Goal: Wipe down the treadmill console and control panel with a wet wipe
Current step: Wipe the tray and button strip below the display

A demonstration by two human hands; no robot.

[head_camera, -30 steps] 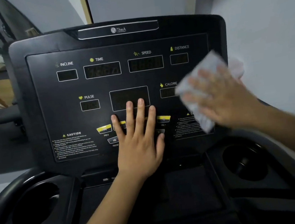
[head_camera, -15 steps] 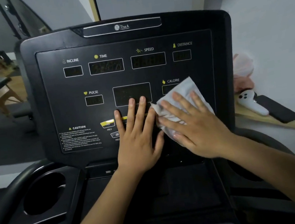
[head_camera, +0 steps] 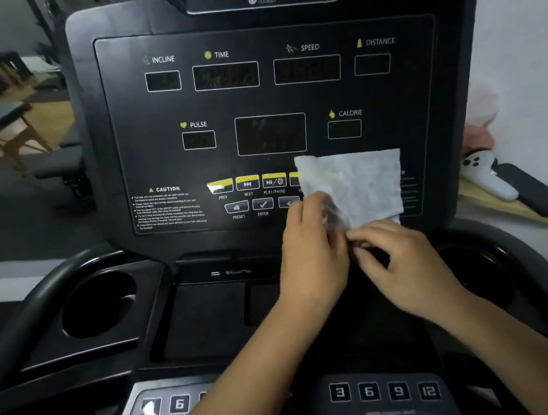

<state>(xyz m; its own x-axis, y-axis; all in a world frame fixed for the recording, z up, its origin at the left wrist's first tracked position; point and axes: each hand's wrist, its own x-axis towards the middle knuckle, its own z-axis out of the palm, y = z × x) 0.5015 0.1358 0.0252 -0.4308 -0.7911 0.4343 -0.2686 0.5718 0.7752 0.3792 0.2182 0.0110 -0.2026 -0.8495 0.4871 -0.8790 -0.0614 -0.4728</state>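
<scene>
The black treadmill console point(head_camera: 270, 101) stands upright in front of me, with display windows and a row of yellow buttons point(head_camera: 247, 183). A white wet wipe point(head_camera: 362, 182) is spread out in front of its lower right part, covering some buttons. My left hand point(head_camera: 309, 254) pinches the wipe's lower left edge. My right hand point(head_camera: 406, 260) pinches its bottom edge just beside the left. Both hands sit low, in front of the console's base. A lower control panel point(head_camera: 378, 391) with numbered keys lies near the bottom.
Round cup holders sit at the left point(head_camera: 99, 303) and right point(head_camera: 479, 261) of the tray. A curved black handrail point(head_camera: 44, 290) runs at the left. On a wooden shelf point(head_camera: 542, 212) to the right lie a white controller point(head_camera: 486, 174) and a dark flat object point(head_camera: 532, 189).
My left hand left the buttons and took hold of the wipe. My right hand stopped pressing the wipe flat and dropped to its bottom edge. The wipe now hangs unfolded between both hands.
</scene>
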